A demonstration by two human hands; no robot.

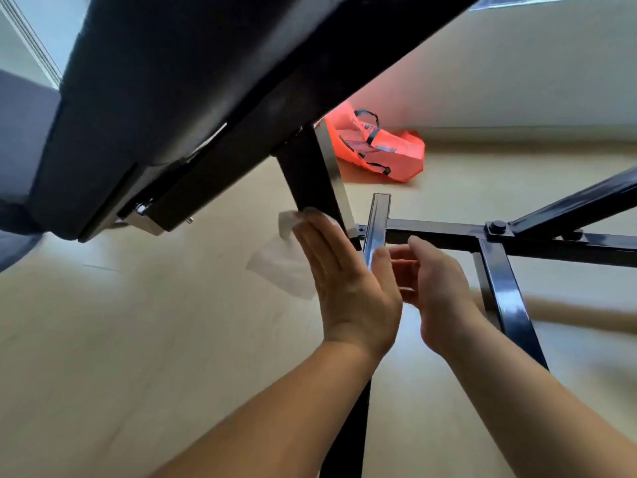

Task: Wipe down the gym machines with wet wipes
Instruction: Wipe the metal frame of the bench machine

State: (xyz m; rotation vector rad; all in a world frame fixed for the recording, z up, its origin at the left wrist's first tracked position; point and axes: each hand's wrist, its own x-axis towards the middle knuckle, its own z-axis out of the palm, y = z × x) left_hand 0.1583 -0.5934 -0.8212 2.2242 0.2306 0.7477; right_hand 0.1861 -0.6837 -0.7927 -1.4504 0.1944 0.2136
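Low view from under a gym bench (172, 81); its black padded seat fills the upper left of the frame. A black support leg (310, 174) with a silver edge runs down from it to mid-frame.

Left hand (344, 281), centre: fingers straight and together, pressing a wet wipe (275, 267) flat against the lower end of the leg. The wipe is white and motion-blurred, with loose corners hanging out left of and below the fingers.

Right hand (437, 288), just right of the left: fingers loosely curled, thumb up, close to a glossy dark upright bar (377, 229). The left hand hides the contact, so can't tell if it grips the bar.

Black frame bars (448, 232) cross the right side, joined by a bolt (496, 226).

Orange bag (379, 146) with black handles lies slumped on the beige floor (138, 339), upper centre, by the wall (517, 81). Contents not visible.
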